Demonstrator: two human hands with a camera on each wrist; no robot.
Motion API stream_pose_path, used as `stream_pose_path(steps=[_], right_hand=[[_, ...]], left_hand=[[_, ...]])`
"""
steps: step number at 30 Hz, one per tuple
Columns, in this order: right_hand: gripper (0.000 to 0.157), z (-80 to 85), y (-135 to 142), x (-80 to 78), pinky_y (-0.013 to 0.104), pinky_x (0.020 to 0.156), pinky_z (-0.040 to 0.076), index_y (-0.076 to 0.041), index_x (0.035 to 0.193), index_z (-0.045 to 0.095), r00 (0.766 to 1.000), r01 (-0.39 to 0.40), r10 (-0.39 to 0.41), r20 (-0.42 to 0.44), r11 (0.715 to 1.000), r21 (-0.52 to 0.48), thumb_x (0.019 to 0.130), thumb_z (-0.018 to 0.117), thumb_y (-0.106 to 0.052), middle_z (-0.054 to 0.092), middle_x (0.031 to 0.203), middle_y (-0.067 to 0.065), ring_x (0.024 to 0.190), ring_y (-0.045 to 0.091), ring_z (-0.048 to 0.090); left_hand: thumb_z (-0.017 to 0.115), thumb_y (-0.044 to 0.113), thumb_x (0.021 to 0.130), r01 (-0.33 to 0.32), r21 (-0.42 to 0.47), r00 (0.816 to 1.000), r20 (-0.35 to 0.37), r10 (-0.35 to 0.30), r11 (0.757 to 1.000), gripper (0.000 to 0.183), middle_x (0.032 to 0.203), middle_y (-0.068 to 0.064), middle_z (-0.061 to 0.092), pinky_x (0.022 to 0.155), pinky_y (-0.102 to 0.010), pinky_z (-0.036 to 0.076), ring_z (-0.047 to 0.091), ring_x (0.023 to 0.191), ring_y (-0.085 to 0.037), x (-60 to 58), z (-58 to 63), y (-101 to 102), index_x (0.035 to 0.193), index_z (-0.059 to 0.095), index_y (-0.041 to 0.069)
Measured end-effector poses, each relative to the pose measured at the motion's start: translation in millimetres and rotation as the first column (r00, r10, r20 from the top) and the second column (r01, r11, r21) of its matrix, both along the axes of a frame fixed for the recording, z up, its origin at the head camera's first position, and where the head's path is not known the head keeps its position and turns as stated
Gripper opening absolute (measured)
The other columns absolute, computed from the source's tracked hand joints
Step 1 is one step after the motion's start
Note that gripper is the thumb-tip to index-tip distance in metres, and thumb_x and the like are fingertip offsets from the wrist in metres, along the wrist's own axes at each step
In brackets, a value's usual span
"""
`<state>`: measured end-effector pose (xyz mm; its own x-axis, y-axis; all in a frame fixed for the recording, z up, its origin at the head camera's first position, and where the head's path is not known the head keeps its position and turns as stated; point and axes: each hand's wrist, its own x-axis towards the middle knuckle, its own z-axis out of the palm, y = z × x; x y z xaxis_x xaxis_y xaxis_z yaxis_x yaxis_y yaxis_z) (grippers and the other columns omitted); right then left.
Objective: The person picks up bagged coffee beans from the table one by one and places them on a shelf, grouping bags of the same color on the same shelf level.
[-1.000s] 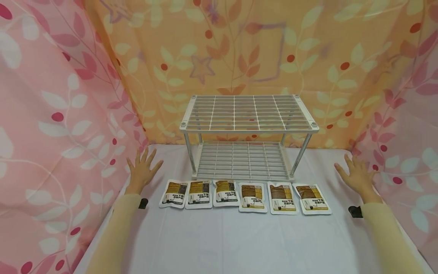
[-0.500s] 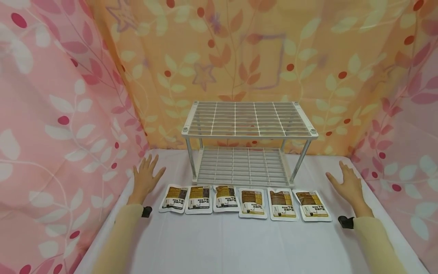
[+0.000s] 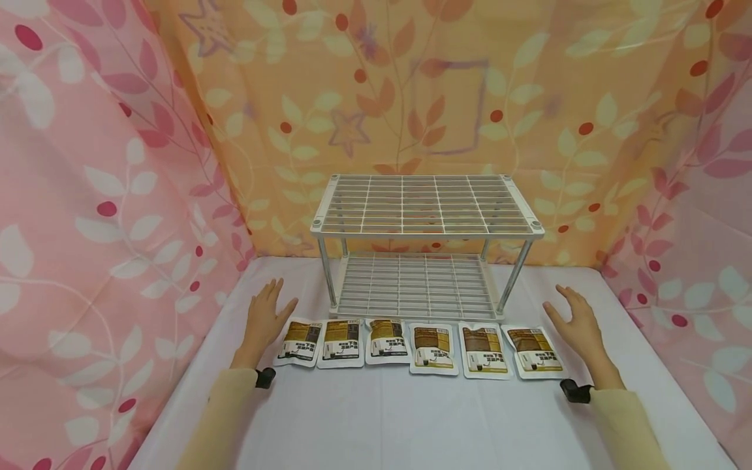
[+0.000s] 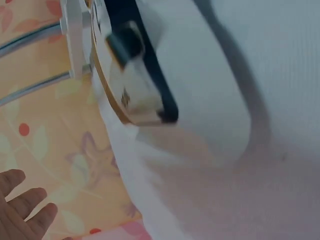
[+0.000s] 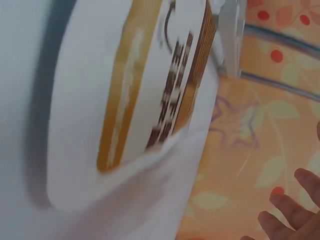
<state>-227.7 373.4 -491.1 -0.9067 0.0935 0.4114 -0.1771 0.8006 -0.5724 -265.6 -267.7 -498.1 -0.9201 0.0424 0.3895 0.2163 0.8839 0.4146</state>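
Observation:
Several flat white pouches with brown and gold printing lie in a row across the white table. My left hand (image 3: 266, 321) is beside the leftmost pouch (image 3: 299, 342), its fingers extended and nothing in them. On the other side, my right hand (image 3: 578, 328) is held near the rightmost pouch (image 3: 533, 353), also holding nothing. The left wrist view has the dark-edged end of a pouch (image 4: 142, 95) up close, with loose fingertips (image 4: 42, 217) at lower left. Blurred in the right wrist view is a gold-striped pouch (image 5: 125, 100), with spread fingers (image 5: 285, 212) at lower right.
Behind the row stands a white two-tier wire rack (image 3: 429, 234) on metal legs. Floral cloth hangs at the back (image 3: 388, 85) and on both sides of the white table (image 3: 399, 424). Each wrist wears a black strap mount (image 3: 576, 391).
Both hands have moved inward toward the ends of the pouch row. The head view has tilted slightly, so rack and pouches appear lower. The pouches keep their places.

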Motion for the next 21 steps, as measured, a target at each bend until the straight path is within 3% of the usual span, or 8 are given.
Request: stream_pose_path(steps=[9, 21], right_hand=[[0.049, -2.8, -30, 12.1, 0.064, 0.097, 0.028, 0.007, 0.13, 0.044, 0.997, 0.014, -0.017, -0.074, 0.999, -0.046, 0.091, 0.058, -0.02, 0.042, 0.129, 0.033, 0.12, 0.051, 0.036], [0.055, -5.9, -60, 16.4, 0.062, 0.091, 0.034, 0.011, 0.133, 0.04, 0.992, -0.001, -0.011, -0.125, 0.995, -0.098, 0.088, 0.061, -0.013, 0.045, 0.125, 0.035, 0.113, 0.051, 0.042]], left_hand=[[0.055, 0.04, 0.091, 0.034, 0.12, 0.998, 0.045, -0.04, 0.992, 0.07, 0.143, -0.024, 0.035, 0.107, -0.057, 0.024, 0.031, 0.131, -0.042, 16.7, -1.5, 21, 0.143, 0.03, 0.001], [0.052, 0.043, 0.092, 0.08, 0.128, 0.988, 0.119, -0.095, 0.989, 0.067, 0.144, -0.024, 0.033, 0.104, -0.06, 0.027, 0.03, 0.131, -0.042, 29.7, 2.6, 42, 0.143, 0.033, 0.004]])
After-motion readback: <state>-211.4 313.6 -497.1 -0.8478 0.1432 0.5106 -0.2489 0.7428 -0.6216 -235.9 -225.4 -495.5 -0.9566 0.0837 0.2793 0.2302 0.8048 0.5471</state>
